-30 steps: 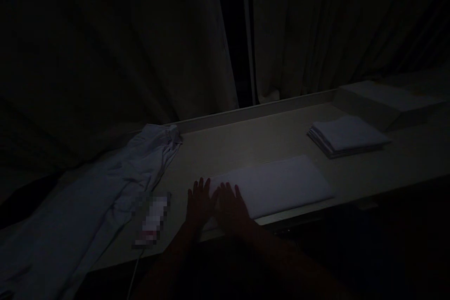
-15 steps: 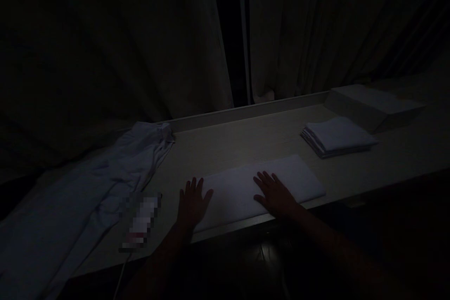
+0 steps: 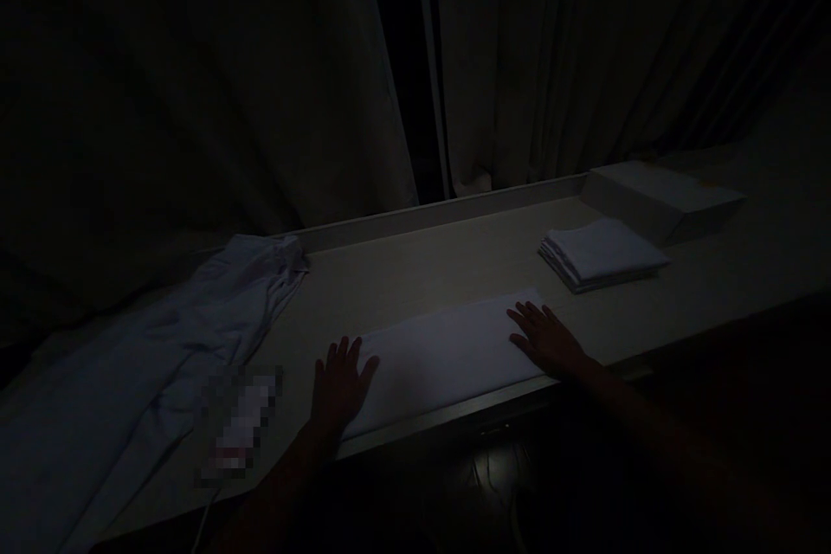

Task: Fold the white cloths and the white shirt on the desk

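A white folded cloth [image 3: 447,355] lies as a long flat strip along the front edge of the desk. My left hand [image 3: 341,385] rests flat on its left end, fingers spread. At the right end, my right hand [image 3: 545,338] lies with its fingers stretched out over the cloth. Neither hand grips anything. To the right and farther back sits a stack of folded white cloths [image 3: 603,251]. On the left, a loose heap of pale cloth [image 3: 175,346] spreads over the desk. The room is very dark, so fine detail is lost.
A blurred-out device, perhaps a phone [image 3: 243,420], lies left of my left hand with a cable [image 3: 204,519] running off the front edge. A pale box-like block [image 3: 668,195] stands at the back right. Curtains [image 3: 260,104] hang behind the desk's raised back edge [image 3: 441,212].
My right hand has slid right along the cloth, from near its middle to its right end. The left hand stays on the left end. The whole view has shifted slightly.
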The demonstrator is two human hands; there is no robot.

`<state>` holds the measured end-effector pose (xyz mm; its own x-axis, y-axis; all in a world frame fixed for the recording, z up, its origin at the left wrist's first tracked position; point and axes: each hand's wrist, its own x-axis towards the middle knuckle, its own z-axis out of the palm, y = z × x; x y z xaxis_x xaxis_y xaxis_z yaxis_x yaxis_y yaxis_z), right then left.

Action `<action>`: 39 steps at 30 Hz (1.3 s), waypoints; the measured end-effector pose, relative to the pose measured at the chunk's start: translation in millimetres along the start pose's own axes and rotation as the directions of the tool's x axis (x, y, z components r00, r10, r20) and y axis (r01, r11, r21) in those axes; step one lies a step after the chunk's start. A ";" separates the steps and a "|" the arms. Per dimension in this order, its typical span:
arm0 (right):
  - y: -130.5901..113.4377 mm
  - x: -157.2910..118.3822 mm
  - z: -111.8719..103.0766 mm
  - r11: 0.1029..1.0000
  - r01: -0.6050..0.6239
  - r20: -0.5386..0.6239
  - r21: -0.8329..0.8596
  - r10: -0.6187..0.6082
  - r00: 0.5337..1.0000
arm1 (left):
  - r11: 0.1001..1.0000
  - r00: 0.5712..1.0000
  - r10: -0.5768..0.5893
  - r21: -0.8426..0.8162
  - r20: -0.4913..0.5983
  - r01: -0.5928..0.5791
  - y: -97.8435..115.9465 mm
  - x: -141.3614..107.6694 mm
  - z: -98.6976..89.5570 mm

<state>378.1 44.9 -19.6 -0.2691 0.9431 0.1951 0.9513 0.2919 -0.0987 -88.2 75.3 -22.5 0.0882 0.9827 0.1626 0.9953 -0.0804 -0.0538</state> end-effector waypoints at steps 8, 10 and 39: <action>-0.9 -0.3 0.7 1.000 -0.008 -0.019 0.015 0.009 1.000 | 0.998 0.997 0.017 0.062 -0.076 -0.012 49.8 10.4 -49.0; -0.7 -0.9 1.8 1.000 -0.008 -0.026 0.021 0.009 1.000 | 0.992 0.989 0.124 0.023 -0.079 -0.122 90.4 4.2 -60.6; -1.6 -0.8 2.2 1.000 -0.003 -0.010 0.018 0.003 1.000 | 0.968 0.968 -0.252 0.005 -0.017 0.252 62.2 -64.1 -25.8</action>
<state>376.5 44.1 -21.7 -0.2644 0.9425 0.2044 0.9493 0.2917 -0.1170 -31.0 3.1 -10.8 -0.1649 0.9683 0.1878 0.9852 0.1708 -0.0160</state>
